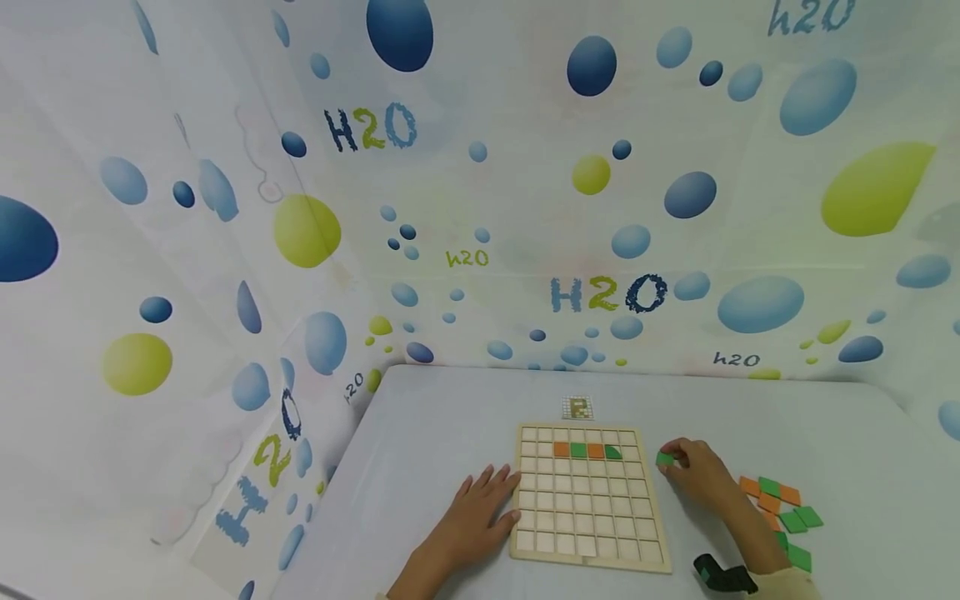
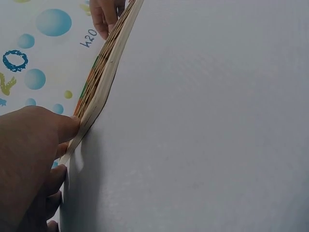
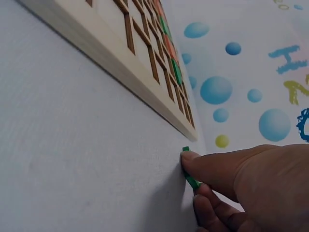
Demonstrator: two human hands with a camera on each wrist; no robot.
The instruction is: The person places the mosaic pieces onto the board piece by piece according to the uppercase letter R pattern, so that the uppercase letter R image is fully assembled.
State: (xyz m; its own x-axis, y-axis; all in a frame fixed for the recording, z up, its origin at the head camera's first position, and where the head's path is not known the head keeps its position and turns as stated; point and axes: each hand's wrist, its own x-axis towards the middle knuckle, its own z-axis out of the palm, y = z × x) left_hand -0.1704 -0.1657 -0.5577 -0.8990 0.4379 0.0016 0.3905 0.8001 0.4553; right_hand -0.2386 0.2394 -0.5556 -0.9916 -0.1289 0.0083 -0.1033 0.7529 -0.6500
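A wooden grid board [image 1: 588, 562] lies on the table, with orange and green tiles [image 1: 577, 451] set in a row near its top. Its last tile [image 1: 612, 452] on the right has a rounded corner. My left hand [image 1: 472, 517] rests beside the board, fingertips touching its left edge; the left wrist view shows the thumb [image 2: 65, 126] against the frame. Right of the board, my right hand [image 1: 701, 475] pinches a green tile [image 1: 664, 459] between thumb and fingers. In the right wrist view that green tile [image 3: 189, 169] is held just off the board's edge.
Loose orange and green tiles [image 1: 795, 521] lie scattered at the right, partly behind the right forearm. A small pattern card [image 1: 577, 407] sits beyond the board. A black curved object [image 1: 722, 575] lies by the right wrist. A printed sheet [image 1: 510, 208] hangs behind the table.
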